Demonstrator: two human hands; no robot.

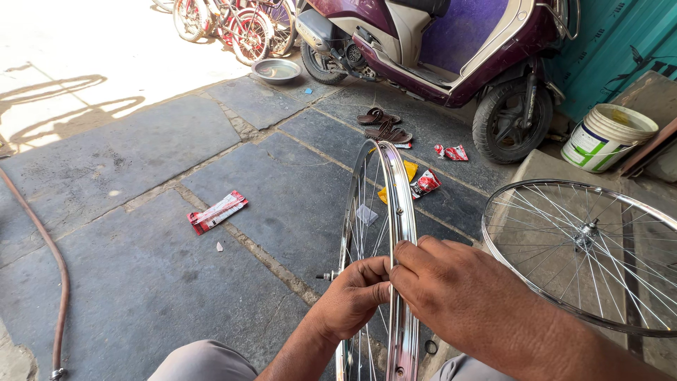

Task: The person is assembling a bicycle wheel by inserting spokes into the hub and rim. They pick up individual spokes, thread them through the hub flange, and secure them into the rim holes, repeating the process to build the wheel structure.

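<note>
A shiny chrome bicycle wheel rim (384,190) with thin spokes stands upright between my knees, edge-on to me. My left hand (352,296) is pinched on a spoke just inside the rim, near its axle end (328,276). My right hand (441,282) wraps over the rim's near edge from the right, fingertips meeting the left hand's fingers at the same spot. Both forearms come up from the bottom of the view.
A second spoked wheel (589,250) lies flat on a stone step at right. A maroon scooter (451,49), sandals (384,125), a white bucket (606,137), a metal bowl (276,70), red wrappers (217,211), a hose (53,275) and bicycles (236,21) surround the paved floor.
</note>
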